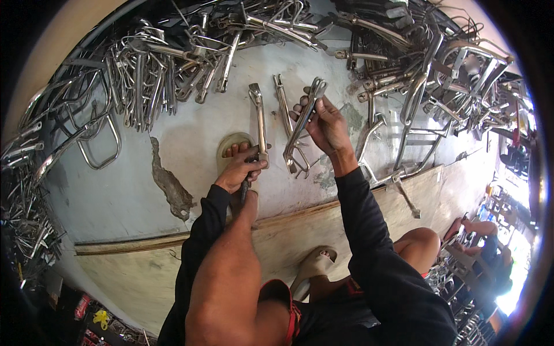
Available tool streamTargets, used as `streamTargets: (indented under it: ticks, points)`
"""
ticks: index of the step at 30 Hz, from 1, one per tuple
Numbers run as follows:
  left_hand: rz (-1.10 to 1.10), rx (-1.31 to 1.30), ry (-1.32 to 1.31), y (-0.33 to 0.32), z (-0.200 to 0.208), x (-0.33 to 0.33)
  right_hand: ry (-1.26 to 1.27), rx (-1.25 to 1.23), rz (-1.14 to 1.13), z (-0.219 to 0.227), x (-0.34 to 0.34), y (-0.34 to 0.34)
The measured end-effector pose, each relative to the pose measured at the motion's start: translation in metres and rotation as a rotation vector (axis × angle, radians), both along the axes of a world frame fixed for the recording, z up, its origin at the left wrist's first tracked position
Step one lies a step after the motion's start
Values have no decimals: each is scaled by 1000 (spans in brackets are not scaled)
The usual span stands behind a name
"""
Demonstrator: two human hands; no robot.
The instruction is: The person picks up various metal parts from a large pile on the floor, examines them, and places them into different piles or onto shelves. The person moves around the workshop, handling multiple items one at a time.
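Observation:
My left hand [239, 172] is closed, its thumb and fingers on the lower end of a shiny metal bar [260, 124] with a flattened, bent top. Something dark and narrow [244, 187] shows below those fingers; its kind is unclear. Farther right, my right hand [326, 124] grips a chrome bracket [301, 130], a long narrow piece with a rounded, holed top end. Between the hands, another slim metal bar [283, 104] lies on the pale surface, partly behind the bracket. Below the bracket, a small forked metal piece [303, 163] shows, partly hidden.
Tangled chrome bars and brackets form a heap [150, 75] at the far left and another heap [404, 63] at the far right. A bent tubular frame [398, 155] lies right of my right hand. My sandalled foot [232, 141] rests beside my left hand. A person [482, 248] sits at right.

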State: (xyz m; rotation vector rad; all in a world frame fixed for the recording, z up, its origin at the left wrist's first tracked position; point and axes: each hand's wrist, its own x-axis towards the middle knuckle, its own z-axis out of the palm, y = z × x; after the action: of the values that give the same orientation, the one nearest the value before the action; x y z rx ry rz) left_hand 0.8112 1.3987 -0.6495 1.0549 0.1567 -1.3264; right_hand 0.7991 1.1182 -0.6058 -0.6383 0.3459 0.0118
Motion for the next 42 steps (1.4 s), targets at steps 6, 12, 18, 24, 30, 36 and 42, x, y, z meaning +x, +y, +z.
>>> streamTargets:
  ticks: [6,12,18,24,30,36,42]
  points:
    - [-26,40,2,-3,4,2,-135,-133,28,41,11,-7]
    - [-7,71,-1,-9,8,3,-111,-219,29,58,16,-11]
    - [-64,352,-138,-29,1,-1,-25,-376,-80,56,15,-19]
    - [-215,605,-793,-67,-25,13,77,-323,-231,49,6,-49]
    - [-268,704,-907,-84,-39,32,200,-222,-378,44,-14,-82]
    - [-329,883,-1054,-106,-26,38,264,-64,-519,34,-31,-103]
    - [-489,763,-966,-123,86,49,285,93,-724,38,-62,-115]
